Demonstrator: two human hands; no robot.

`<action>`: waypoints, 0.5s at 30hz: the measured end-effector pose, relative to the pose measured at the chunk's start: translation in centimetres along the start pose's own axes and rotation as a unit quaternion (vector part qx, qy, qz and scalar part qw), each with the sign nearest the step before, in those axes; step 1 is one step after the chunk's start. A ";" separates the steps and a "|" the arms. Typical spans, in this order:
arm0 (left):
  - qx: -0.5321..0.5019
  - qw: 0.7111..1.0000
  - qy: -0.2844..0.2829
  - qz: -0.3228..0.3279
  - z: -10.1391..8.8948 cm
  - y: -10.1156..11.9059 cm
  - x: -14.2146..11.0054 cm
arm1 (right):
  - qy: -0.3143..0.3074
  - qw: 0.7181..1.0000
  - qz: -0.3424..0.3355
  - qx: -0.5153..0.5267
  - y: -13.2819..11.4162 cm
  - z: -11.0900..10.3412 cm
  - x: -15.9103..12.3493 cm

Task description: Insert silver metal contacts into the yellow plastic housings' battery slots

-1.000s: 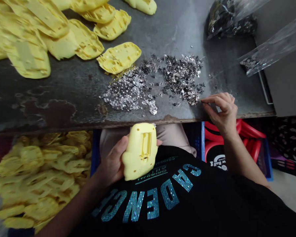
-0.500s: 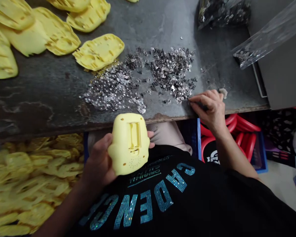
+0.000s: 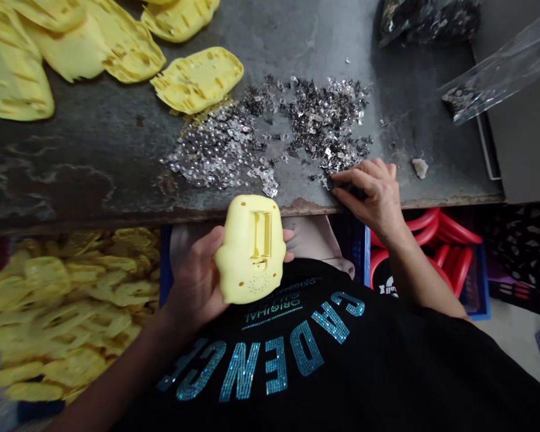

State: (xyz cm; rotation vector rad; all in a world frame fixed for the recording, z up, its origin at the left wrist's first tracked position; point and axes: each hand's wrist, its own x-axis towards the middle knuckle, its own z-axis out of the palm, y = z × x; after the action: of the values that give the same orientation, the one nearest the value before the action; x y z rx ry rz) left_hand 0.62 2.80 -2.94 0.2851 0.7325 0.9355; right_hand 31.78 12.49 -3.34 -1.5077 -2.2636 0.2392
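Note:
My left hand (image 3: 195,270) holds a pale yellow plastic shell (image 3: 251,252) below the table edge, with its back and rectangular slot facing up. My right hand (image 3: 369,195) rests at the table's front edge, fingers pinched on a small dark object (image 3: 348,191) beside a heap of dark metal clips (image 3: 324,120). A silvery heap of similar metal pieces (image 3: 218,147) lies to its left. Yellow plastic shells (image 3: 197,80) lie farther back on the table.
The worn dark metal table (image 3: 94,174) ends in a rusty front edge. Below left, a mass of yellow shells (image 3: 67,312) fills a bin. A clear plastic bag (image 3: 499,69) and a dark bag of parts (image 3: 427,21) lie back right. Red plastic items (image 3: 450,234) sit below right.
My right hand has slid left along the table edge to the clip heap, uncovering a small pale lump. The shell in my left hand has turned slightly.

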 end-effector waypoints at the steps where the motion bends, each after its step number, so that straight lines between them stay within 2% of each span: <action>1: -0.001 1.000 -0.006 0.005 0.2 0.0 0.1 | 0.006 1.000 -0.005 -0.002 0.0 0.2 0.1; 4: -0.007 1.000 -0.018 -0.005 0.3 0.0 0.2 | 0.016 1.000 -0.016 -0.002 0.1 0.7 0.2; 7: -0.027 0.999 -0.017 -0.038 0.2 -0.1 0.3 | 0.048 0.998 -0.046 0.018 -0.5 0.3 0.1; 11: -0.049 0.995 -0.062 -0.066 0.4 -0.3 0.7 | 0.083 0.981 -0.136 0.108 -2.7 -1.3 0.0; 15: -0.038 0.994 -0.078 -0.061 1.1 -0.4 0.8 | 0.054 0.959 -0.226 0.162 -5.1 -1.9 0.7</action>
State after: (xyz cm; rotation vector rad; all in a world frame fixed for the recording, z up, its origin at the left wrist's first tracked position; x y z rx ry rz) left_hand 1.93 3.26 -2.70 0.2413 0.5634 0.8131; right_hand 28.09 10.95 0.39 -0.7960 -2.2727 0.3591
